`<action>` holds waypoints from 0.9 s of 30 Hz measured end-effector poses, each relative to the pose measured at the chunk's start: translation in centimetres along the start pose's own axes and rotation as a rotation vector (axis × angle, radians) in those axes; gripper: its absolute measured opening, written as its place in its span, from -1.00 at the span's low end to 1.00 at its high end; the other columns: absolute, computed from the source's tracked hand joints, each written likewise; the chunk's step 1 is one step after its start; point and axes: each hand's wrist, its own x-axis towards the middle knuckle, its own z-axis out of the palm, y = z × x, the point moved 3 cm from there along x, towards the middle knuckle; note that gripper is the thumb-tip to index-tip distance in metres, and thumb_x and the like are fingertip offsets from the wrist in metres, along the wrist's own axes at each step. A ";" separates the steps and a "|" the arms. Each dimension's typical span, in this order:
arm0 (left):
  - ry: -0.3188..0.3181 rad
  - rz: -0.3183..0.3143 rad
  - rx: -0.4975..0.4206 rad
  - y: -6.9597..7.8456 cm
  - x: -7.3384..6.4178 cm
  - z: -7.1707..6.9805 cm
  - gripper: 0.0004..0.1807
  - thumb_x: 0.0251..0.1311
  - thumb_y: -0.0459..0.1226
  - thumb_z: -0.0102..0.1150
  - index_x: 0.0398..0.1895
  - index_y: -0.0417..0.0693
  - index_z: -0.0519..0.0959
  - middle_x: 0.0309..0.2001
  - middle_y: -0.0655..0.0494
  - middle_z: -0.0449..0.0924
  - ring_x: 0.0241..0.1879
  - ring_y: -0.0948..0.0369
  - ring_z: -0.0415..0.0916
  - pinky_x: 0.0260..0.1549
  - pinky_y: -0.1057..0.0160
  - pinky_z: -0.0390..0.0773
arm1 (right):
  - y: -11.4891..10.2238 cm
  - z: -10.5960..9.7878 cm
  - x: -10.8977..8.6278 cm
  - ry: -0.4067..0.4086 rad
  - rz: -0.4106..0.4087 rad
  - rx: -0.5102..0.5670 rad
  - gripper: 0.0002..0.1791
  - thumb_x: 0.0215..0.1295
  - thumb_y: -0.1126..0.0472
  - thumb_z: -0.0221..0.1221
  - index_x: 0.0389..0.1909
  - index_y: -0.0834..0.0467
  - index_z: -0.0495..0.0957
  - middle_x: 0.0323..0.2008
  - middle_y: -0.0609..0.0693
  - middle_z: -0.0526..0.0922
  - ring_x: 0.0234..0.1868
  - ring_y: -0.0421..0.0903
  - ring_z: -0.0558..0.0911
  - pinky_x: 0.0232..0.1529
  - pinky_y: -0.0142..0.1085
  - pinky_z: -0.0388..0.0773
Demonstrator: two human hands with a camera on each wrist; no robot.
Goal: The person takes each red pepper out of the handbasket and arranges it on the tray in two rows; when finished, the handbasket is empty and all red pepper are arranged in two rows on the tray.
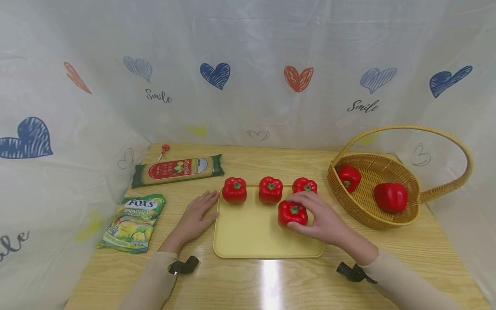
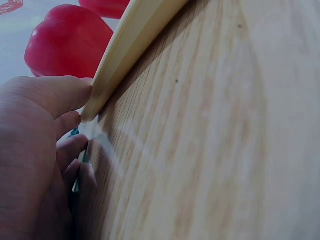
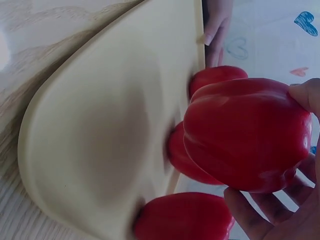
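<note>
My right hand [image 1: 318, 215] grips a red bell pepper [image 1: 292, 214] with a green stem, thumb on one side and fingers on the other. In the right wrist view this pepper [image 3: 250, 135] is held above the yellow tray [image 3: 90, 115]. Three more red peppers stand in a row along the tray's far edge: left [image 1: 234, 190], middle [image 1: 270, 190] and right [image 1: 304, 185], the right one partly behind my hand. My left hand [image 1: 198, 217] rests by the tray's left edge, its fingers extended; in the left wrist view the thumb touches the tray's rim [image 2: 112, 65].
A wicker basket [image 1: 372, 219] with a tall handle stands at the right, two red peppers inside [image 1: 349, 178]. At the left lie a green candy bag [image 1: 133, 224], a long pasta package [image 1: 178, 170] and a red lollipop [image 1: 165, 148]. A patterned curtain [image 1: 248, 107] hangs behind the wooden table.
</note>
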 end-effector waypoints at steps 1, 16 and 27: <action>-0.001 -0.001 0.000 0.0 0.0 0.0 -0.31 0.47 -0.07 0.11 0.57 -0.06 0.22 0.57 -0.04 0.14 0.59 -0.07 -0.06 0.53 -0.15 -0.12 | -0.1 0.1 0.1 -0.001 -0.002 0.004 -0.39 0.11 -0.01 0.50 0.21 -0.03 0.58 0.19 -0.06 0.58 0.24 0.01 0.52 0.16 0.10 0.59; 0.003 0.005 0.011 0.1 0.0 -0.1 -0.31 0.46 -0.07 0.11 0.57 -0.07 0.23 0.57 -0.04 0.14 0.58 -0.06 -0.05 0.54 -0.13 -0.11 | -1.3 2.0 1.5 -0.030 -0.039 0.021 -0.39 0.13 -0.04 0.48 0.22 -0.05 0.58 0.19 -0.12 0.58 0.23 -0.07 0.51 0.17 0.05 0.59; 0.004 0.007 0.011 0.2 0.0 -0.1 -0.31 0.46 -0.09 0.12 0.57 -0.08 0.23 0.57 -0.05 0.15 0.58 -0.08 -0.04 0.53 -0.14 -0.11 | -2.5 3.2 2.7 -0.065 -0.056 0.030 -0.38 0.16 -0.05 0.46 0.25 -0.08 0.56 0.23 -0.10 0.56 0.28 -0.05 0.49 0.19 0.03 0.59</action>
